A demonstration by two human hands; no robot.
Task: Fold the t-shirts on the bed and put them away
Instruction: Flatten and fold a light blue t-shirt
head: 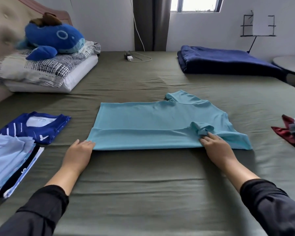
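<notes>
A teal t-shirt (157,120) lies flat across the middle of the olive bed (143,193), its near long edge folded over into a band. My left hand (79,150) rests with straight fingers at the band's left corner. My right hand (215,144) lies flat on the band at the right, fingertips touching a bunched sleeve (202,129). A folded dark blue t-shirt (36,126) sits at the left. Nearer, a stack of folded light blue shirts (8,159) lies at the left edge.
A blue whale plush (53,38) sits on patterned pillows (46,68) at the back left. A folded navy blanket (225,60) lies back right, a charger and cable (131,57) at the far edge. Dark red and grey clothes (289,132) pile at the right edge.
</notes>
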